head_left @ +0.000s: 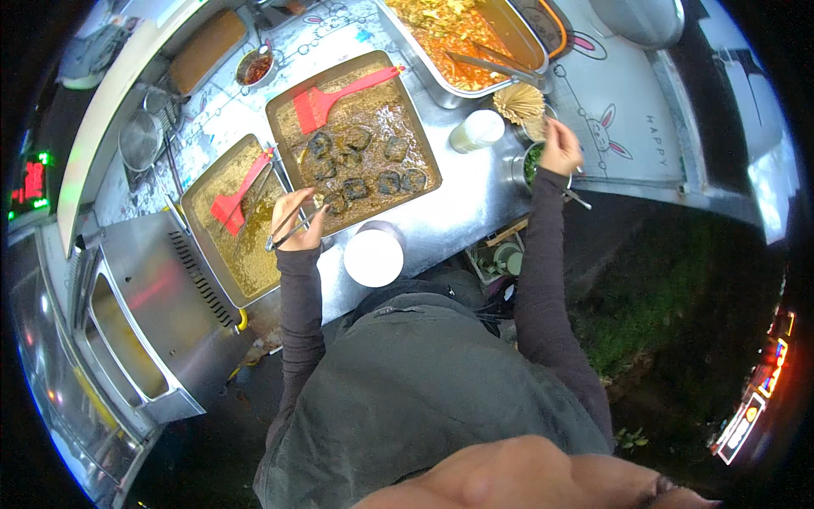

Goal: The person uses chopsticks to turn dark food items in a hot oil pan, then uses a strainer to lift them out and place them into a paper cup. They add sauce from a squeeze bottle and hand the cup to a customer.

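Note:
My left hand is closed around metal tongs at the near left corner of a square tray. In that tray, several dark, squarish food pieces lie in brown sauce, and a red brush rests at the far side. My right hand is over small metal containers at the right, fingers drawn together; what they hold, if anything, is hidden. Below it stands a container of chopped green herbs, with a spoon handle jutting out nearby. Beside it is a fluted paper-like stack.
A second sauce tray with a red brush stands left. At the back are a deep pan of red food with tongs and a bowl of dark red sauce. A white tub and pale bottle stand on the metal counter.

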Available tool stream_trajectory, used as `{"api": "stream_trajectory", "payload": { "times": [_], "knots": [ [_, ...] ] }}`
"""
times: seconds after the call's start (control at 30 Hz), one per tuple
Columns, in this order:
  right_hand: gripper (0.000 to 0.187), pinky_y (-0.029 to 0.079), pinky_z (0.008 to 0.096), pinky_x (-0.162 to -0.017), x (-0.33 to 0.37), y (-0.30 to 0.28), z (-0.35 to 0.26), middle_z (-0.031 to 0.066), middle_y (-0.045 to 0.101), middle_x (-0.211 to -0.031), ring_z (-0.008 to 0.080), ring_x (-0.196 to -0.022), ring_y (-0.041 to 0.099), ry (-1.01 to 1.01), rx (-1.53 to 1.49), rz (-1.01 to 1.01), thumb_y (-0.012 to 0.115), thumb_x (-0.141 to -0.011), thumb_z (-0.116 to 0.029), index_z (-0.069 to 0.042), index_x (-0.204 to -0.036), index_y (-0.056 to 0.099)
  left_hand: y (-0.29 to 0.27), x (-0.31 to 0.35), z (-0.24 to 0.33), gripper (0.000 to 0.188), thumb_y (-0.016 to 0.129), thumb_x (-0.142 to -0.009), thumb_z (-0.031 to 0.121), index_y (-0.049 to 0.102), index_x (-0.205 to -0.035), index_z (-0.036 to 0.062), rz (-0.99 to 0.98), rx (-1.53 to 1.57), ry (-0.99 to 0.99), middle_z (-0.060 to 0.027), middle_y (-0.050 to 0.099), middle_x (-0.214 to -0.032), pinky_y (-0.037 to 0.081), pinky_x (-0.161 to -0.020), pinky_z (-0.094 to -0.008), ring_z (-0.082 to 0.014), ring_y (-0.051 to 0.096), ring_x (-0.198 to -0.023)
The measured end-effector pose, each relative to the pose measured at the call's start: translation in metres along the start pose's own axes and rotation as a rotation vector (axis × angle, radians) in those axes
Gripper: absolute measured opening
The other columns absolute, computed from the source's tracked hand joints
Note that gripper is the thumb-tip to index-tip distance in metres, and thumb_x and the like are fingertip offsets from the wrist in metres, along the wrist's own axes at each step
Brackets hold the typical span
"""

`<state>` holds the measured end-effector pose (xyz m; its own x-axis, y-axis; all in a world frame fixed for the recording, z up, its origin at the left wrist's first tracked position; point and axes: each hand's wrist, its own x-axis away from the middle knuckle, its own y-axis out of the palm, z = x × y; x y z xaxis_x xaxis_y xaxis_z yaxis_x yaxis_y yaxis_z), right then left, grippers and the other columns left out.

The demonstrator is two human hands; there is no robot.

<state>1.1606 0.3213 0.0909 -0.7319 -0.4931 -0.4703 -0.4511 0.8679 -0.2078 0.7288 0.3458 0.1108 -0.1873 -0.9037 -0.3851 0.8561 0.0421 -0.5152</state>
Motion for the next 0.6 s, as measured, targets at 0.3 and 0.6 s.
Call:
{"api": "stream_trajectory", "payload": {
  "times": [0.3,0.6],
  "knots": [
    [0.008,0.05,0.0278,-0.063,0.095,-0.001,-0.113,0.0135,0.064,-0.078,0.0219,-0.072,0.064,-0.328,0.084,-0.641,0.06,-0.075,0.006,0.0,-0.081,0.059,-0.02,0.015,-0.005,0.035,0.075,-0.062,0.001,0.063,-0.095,0.0023,-0.004,-0.098,0.037,-0.0131,0.065,-0.094,0.048,-0.078,-0.0318,-0.025,0.062,-0.088],
    [0.003,0.05,0.0267,-0.06,0.114,0.032,-0.083,0.0112,0.062,-0.074,0.0183,-0.069,0.064,-0.138,0.046,-0.838,0.06,-0.077,0.005,0.003,-0.08,0.059,-0.024,0.036,-0.002,0.034,0.076,-0.061,0.002,0.063,-0.093,0.0021,-0.009,-0.106,0.003,-0.014,0.065,-0.093,0.049,-0.078,-0.0322,-0.0256,0.063,-0.088]
  ]
}}
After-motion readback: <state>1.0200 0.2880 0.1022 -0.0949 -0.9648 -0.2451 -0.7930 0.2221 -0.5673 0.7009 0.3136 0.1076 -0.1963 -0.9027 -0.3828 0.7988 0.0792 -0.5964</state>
